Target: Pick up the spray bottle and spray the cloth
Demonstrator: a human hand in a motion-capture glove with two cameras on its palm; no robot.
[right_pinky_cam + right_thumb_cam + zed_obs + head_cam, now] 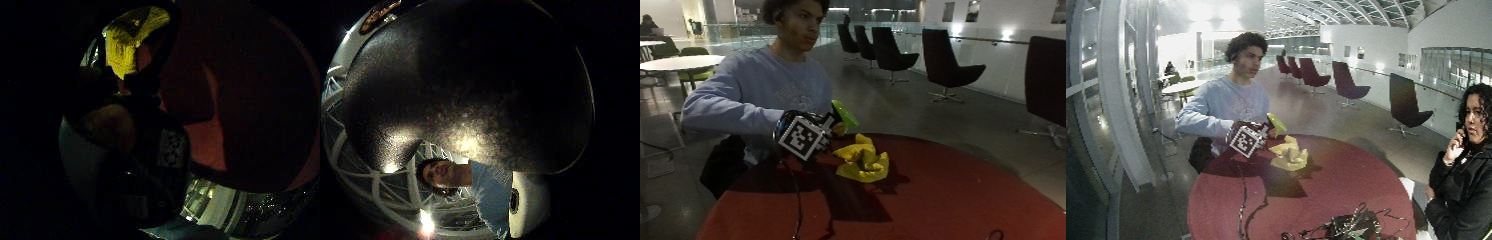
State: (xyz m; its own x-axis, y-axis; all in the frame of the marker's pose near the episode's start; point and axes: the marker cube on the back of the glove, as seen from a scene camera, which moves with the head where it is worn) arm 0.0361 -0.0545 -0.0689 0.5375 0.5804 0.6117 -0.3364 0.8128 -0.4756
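Observation:
A person sits at a round red table (953, 190). Their gloved right hand (821, 131) grips a green spray bottle (844, 115) and holds it up just above the table's near edge; the bottle tilts toward the cloth. A crumpled yellow cloth (863, 160) lies on the table right beside and slightly below the hand. The wide outside view shows the same: hand (1254, 136), bottle (1276, 123), cloth (1289, 154). The cloth (129, 37) also appears in the little finger side palm view. A dark rounded surface (470, 85) fills the thumb side palm view, close to the palm.
A tangle of cables and a dark device (1345, 227) lies at the table's far edge from the person. A thin cable (798, 200) hangs from the hand across the table. Dark chairs (943, 62) stand on the floor behind.

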